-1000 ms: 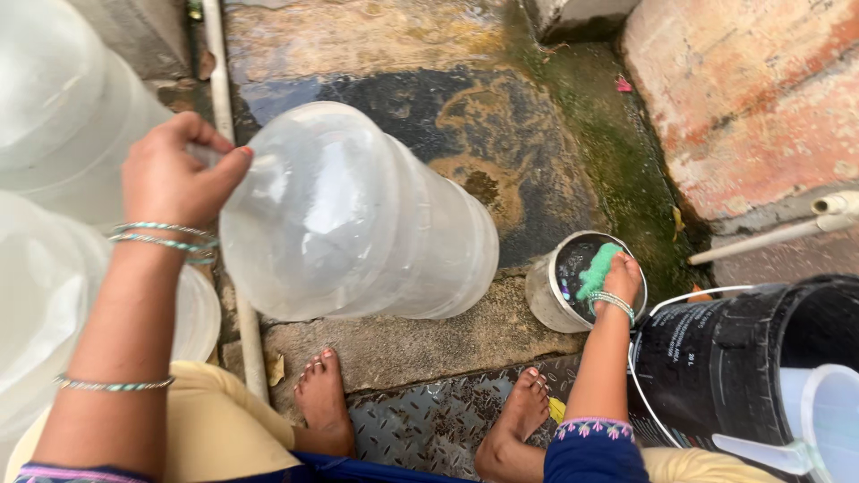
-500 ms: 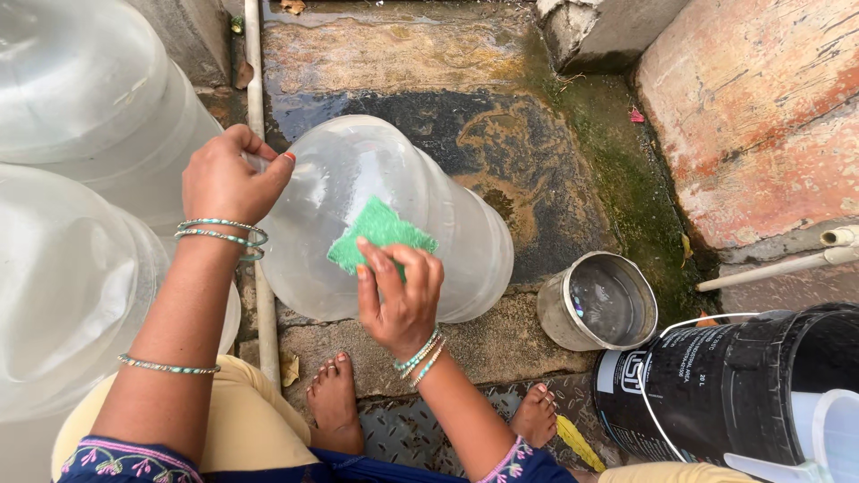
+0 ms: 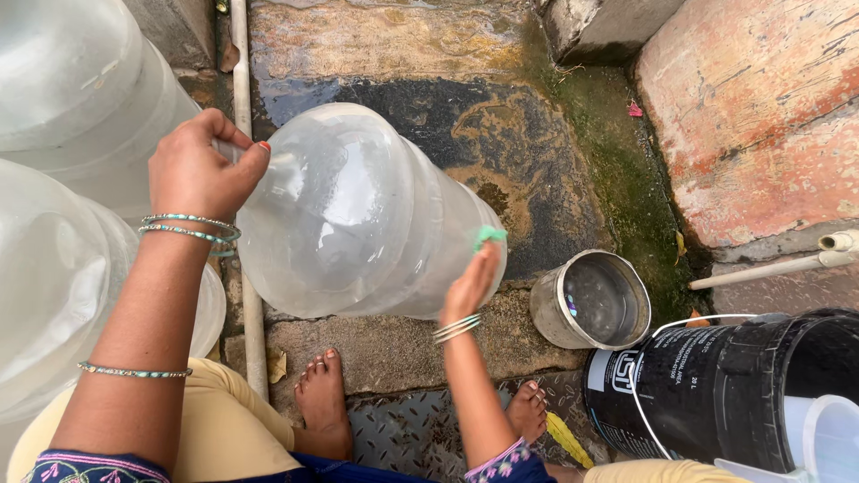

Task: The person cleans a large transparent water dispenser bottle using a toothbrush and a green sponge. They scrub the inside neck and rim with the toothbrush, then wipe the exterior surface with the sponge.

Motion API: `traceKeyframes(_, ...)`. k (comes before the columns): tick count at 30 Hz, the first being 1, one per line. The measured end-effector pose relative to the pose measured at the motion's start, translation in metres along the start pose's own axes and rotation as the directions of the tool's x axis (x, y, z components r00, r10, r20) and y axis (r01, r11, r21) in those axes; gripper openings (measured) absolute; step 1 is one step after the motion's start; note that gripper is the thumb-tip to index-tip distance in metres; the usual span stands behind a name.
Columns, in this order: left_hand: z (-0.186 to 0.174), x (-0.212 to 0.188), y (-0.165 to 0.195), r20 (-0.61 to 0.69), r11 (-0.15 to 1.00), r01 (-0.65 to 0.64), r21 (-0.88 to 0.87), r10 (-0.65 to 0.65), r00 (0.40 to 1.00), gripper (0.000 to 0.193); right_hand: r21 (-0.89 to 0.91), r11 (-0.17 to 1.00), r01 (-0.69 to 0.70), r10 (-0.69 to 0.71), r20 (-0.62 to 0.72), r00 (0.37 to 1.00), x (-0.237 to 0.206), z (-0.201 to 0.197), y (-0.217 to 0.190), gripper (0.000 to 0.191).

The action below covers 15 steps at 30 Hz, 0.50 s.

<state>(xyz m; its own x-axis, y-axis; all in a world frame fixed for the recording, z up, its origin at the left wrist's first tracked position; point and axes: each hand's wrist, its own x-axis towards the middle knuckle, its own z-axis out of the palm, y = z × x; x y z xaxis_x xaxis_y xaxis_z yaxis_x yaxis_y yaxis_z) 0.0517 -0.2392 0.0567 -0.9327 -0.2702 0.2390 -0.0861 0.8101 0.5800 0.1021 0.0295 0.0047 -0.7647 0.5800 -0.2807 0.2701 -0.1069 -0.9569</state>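
Your left hand [image 3: 201,170] is closed around the neck of the big clear water jug [image 3: 358,215], which lies on its side over the wet stone floor [image 3: 537,143] — its long axis runs from the neck at about 9 o'clock to the base at about 3 o'clock. Your right hand [image 3: 470,288] is at the base end, fingers pressing a green scrub pad [image 3: 489,235] flat against the jug's wall. The steel pot [image 3: 592,300] sits just beside it, at 3 o'clock.
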Motion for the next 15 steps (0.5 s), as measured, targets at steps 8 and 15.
traceKeyframes(8,0.008,-0.003,0.002,-0.014,0.997,-0.04,0.069,0.041,0.999,0.031,-0.193,0.461,0.866,-0.799,0.334,0.5,-0.111,0.029,-0.02,0.071)
traceKeyframes(15,-0.003,0.002,-0.011,0.06,0.997,-0.058,-0.059,0.061,0.996,0.027,-0.348,0.836,0.424,-0.476,-0.076,0.876,0.015,-0.006,0.036,0.071)
